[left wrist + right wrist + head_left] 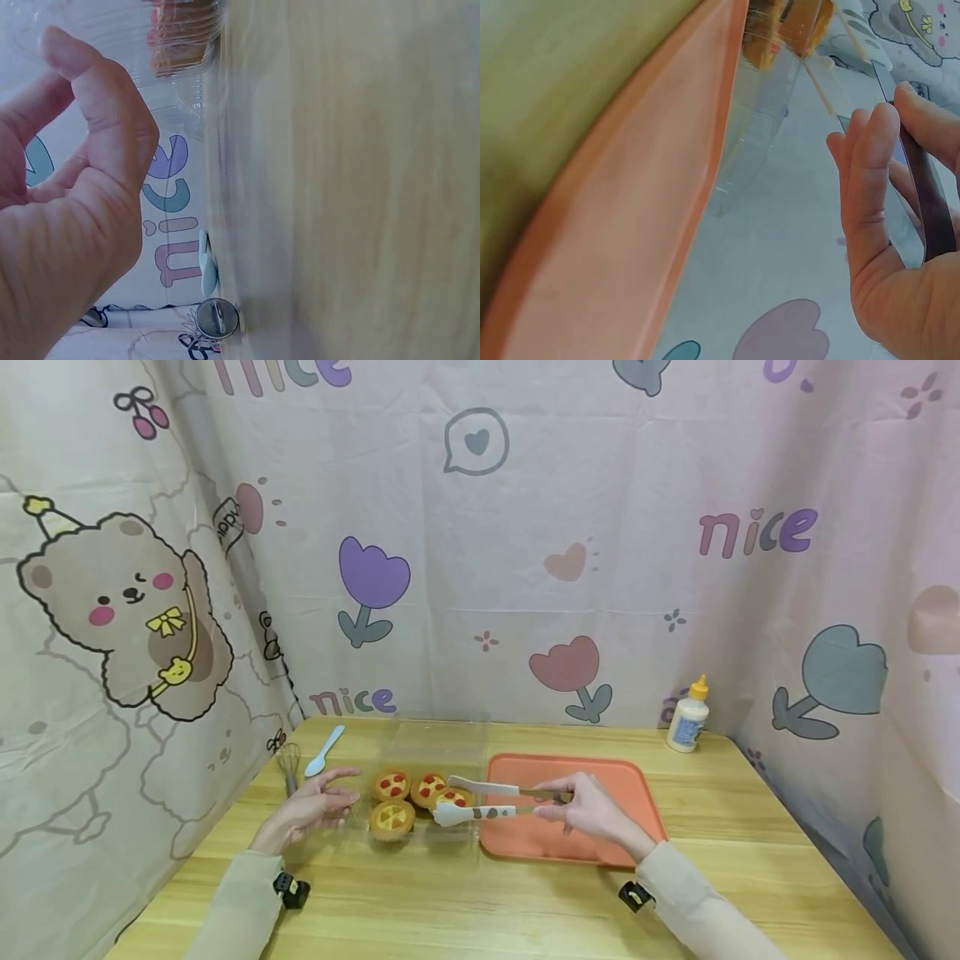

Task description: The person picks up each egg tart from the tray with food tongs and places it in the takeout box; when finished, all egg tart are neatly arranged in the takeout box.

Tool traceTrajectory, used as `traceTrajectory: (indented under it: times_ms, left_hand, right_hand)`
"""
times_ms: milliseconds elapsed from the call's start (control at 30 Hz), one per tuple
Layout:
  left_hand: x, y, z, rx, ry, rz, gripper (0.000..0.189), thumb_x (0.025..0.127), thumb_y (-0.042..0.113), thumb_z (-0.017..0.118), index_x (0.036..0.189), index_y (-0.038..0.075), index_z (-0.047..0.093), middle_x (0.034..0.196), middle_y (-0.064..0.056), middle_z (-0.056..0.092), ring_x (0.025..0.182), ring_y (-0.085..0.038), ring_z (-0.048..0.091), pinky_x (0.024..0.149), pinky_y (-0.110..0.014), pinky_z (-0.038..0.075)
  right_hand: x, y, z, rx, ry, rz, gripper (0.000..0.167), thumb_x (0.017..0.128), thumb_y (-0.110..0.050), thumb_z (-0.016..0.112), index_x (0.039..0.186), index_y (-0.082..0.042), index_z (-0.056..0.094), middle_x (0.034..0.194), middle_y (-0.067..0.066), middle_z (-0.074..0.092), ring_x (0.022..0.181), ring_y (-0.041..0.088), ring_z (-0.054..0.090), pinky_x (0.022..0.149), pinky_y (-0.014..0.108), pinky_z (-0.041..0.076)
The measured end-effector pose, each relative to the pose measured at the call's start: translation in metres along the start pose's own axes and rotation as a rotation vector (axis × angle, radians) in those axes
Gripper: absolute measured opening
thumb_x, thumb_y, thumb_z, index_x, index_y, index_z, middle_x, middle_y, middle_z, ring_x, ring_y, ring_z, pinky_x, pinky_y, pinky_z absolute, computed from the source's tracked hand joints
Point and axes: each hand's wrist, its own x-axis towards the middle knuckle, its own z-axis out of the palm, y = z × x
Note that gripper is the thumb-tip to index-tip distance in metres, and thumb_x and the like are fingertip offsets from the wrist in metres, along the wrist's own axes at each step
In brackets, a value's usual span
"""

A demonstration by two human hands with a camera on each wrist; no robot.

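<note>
My right hand (588,810) grips a pair of tongs (487,812), pale at the tips and brown along the handles. The tongs' tips are spread over a red-topped tart (454,797) at the right of a clear plastic box (435,737) with its lid up. Two more red-topped tarts (392,786) and a yellow-topped tart (392,819) sit in the box. At the box's left side is my left hand (318,806), empty, with fingers loosely bent. In the left wrist view, its fingertips overlap the clear plastic.
An orange tray (637,785) lies right of the box, beneath my right hand. A whisk (288,764) and a light-blue spoon (325,752) lie at the back left. A white glue bottle (686,722) with a yellow cap stands at the back right, before the curtain.
</note>
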Motion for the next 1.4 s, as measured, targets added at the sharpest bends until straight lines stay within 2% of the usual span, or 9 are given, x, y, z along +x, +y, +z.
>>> traceTrajectory:
  times_ms: [200, 300, 400, 500, 633, 700, 833, 1200, 1400]
  left_hand:
    - [-0.001, 0.000, 0.001, -0.002, 0.015, -0.009, 0.069, 0.096, 0.008, 0.061, 0.152, 0.005, 0.021, 0.093, -0.004, 0.061, 0.071, -0.009, 0.060, 0.061, -0.022, 0.056]
    - [-0.001, 0.000, 0.001, 0.006, 0.018, -0.005, 0.069, 0.096, 0.008, 0.061, 0.152, 0.006, 0.022, 0.094, -0.004, 0.062, 0.071, -0.009, 0.060, 0.062, -0.023, 0.056]
    - [0.001, 0.000, 0.000, 0.027, 0.021, 0.002, 0.070, 0.097, 0.010, 0.061, 0.153, 0.004, 0.020, 0.094, -0.004, 0.064, 0.071, -0.009, 0.061, 0.062, -0.023, 0.056]
    - [0.002, -0.001, 0.000, 0.032, 0.020, -0.002, 0.070, 0.097, 0.010, 0.061, 0.153, 0.005, 0.020, 0.094, -0.004, 0.064, 0.072, -0.009, 0.061, 0.063, -0.023, 0.056]
    - [0.001, -0.001, 0.001, 0.018, 0.015, -0.012, 0.070, 0.096, 0.008, 0.061, 0.153, 0.005, 0.020, 0.093, -0.003, 0.062, 0.072, -0.009, 0.060, 0.063, -0.023, 0.056]
    - [0.000, -0.001, 0.001, 0.015, 0.017, -0.011, 0.069, 0.096, 0.008, 0.061, 0.152, 0.006, 0.022, 0.093, -0.003, 0.061, 0.072, -0.009, 0.060, 0.062, -0.023, 0.056]
    - [-0.001, -0.001, 0.002, 0.016, 0.021, -0.014, 0.066, 0.096, 0.010, 0.063, 0.151, 0.008, 0.026, 0.093, -0.004, 0.062, 0.072, -0.010, 0.061, 0.062, -0.024, 0.057]
    - [-0.001, 0.001, 0.001, 0.013, 0.027, -0.019, 0.070, 0.096, 0.007, 0.061, 0.153, 0.006, 0.020, 0.093, -0.004, 0.062, 0.072, -0.009, 0.060, 0.061, -0.022, 0.056]
    - [-0.001, 0.002, -0.001, 0.010, 0.016, -0.013, 0.067, 0.096, 0.008, 0.062, 0.152, 0.007, 0.024, 0.092, -0.003, 0.062, 0.072, -0.009, 0.060, 0.062, -0.022, 0.056]
  right_hand:
    - [0.008, -0.006, -0.005, -0.018, -0.048, 0.004, 0.042, 0.087, -0.029, 0.075, 0.123, -0.008, 0.068, 0.078, 0.014, 0.070, 0.069, 0.040, 0.065, 0.055, 0.053, 0.055]
    - [0.010, -0.010, -0.007, -0.052, -0.068, 0.008, 0.042, 0.088, -0.030, 0.074, 0.123, -0.008, 0.069, 0.079, 0.012, 0.072, 0.061, 0.034, 0.064, 0.053, 0.052, 0.054]
    - [0.013, -0.014, -0.010, -0.099, -0.097, -0.006, 0.039, 0.088, -0.031, 0.074, 0.120, -0.011, 0.070, 0.076, 0.009, 0.072, 0.049, 0.020, 0.059, 0.049, 0.047, 0.054]
    - [0.018, -0.019, -0.014, -0.114, -0.137, -0.018, 0.030, 0.089, -0.027, 0.073, 0.116, -0.016, 0.073, 0.084, 0.004, 0.074, 0.044, 0.012, 0.053, 0.046, 0.038, 0.053]
    - [0.026, -0.027, -0.020, -0.114, -0.172, -0.012, 0.027, 0.088, -0.022, 0.074, 0.114, -0.014, 0.074, 0.094, 0.002, 0.075, 0.046, 0.012, 0.051, 0.044, 0.028, 0.050]
    - [0.031, -0.030, -0.021, -0.126, -0.177, -0.003, 0.029, 0.087, -0.022, 0.075, 0.114, -0.012, 0.074, 0.090, 0.001, 0.074, 0.048, 0.012, 0.052, 0.042, 0.026, 0.049]
    - [0.036, -0.032, -0.021, -0.139, -0.187, 0.015, 0.032, 0.086, -0.021, 0.077, 0.115, -0.009, 0.073, 0.082, 0.001, 0.073, 0.049, 0.011, 0.053, 0.041, 0.025, 0.048]
    - [0.041, -0.036, -0.021, -0.190, -0.186, -0.013, 0.033, 0.085, -0.021, 0.078, 0.117, -0.013, 0.073, 0.110, 0.006, 0.073, 0.041, 0.012, 0.047, 0.041, 0.029, 0.049]
    - [0.041, -0.034, -0.024, -0.164, -0.194, 0.001, 0.033, 0.086, -0.022, 0.077, 0.118, -0.015, 0.073, 0.109, 0.006, 0.072, 0.041, 0.012, 0.044, 0.040, 0.027, 0.047]
